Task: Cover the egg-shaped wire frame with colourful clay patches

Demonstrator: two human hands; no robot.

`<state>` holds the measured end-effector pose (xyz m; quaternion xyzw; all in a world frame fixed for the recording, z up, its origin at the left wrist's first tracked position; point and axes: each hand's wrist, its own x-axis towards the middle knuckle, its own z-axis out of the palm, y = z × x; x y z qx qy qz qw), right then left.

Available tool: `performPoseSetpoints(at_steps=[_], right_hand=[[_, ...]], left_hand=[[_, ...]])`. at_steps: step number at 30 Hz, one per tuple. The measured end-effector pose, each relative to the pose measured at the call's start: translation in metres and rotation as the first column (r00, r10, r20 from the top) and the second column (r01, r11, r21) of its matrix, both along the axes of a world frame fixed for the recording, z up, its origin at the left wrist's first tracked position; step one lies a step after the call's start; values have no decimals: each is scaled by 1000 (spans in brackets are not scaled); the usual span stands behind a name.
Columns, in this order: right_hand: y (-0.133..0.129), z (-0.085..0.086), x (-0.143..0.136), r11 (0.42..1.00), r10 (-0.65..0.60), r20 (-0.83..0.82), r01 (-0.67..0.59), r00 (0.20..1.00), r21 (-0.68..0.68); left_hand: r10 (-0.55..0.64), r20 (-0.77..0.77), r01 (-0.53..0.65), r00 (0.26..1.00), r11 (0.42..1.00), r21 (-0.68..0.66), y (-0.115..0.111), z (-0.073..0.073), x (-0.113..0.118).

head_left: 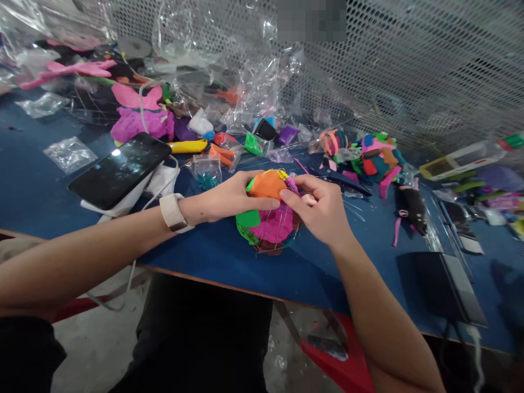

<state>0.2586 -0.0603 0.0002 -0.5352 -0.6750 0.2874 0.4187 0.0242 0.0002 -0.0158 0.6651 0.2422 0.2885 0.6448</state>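
Observation:
A rounded clay piece (275, 224) with orange, green, magenta, yellow and brown patches sits near the table's front edge, thin wires showing on its lower part. My left hand (235, 196) holds it from the left, thumb across the front below the orange patch, other fingers behind. On the right side, my right hand (317, 204) has its thumb pressed on the orange patch and its fingers bent round the edge. A small pale pink lump (310, 200) shows at those right fingers; whether they grip it is unclear.
A black phone (120, 170) leans at the left, beside a yellow cutter (188, 146). Clay packets, plastic bags and a multicoloured clay ball (379, 155) lie behind. Dark pliers (341, 179) are behind my right hand. A black device (444, 286) stands at the front right.

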Motion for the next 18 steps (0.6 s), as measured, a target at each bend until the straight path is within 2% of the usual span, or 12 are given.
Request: performPoseSetpoints(at_steps=[6,10,13,16,18], right_hand=[[-1,-4,0,992,-93,20,91,995,89],[0,-1,2,938,-248,7,239,969,250],[1,1,4,912,-285,-16,276,958,303],[0,-1,5,908,-281,-62,286,958,305],[-2,-2,4,919,-253,-100,272,962,287]], left_hand=[[63,-24,-65,998,996,-56,-2,-3,2],[64,-13,-65,998,994,-89,-4,-3,3],[53,-6,-53,999,994,-95,-5,-2,3],[56,-28,-57,998,997,-46,-2,-4,2],[90,-76,-85,993,994,61,1,-7,1]])
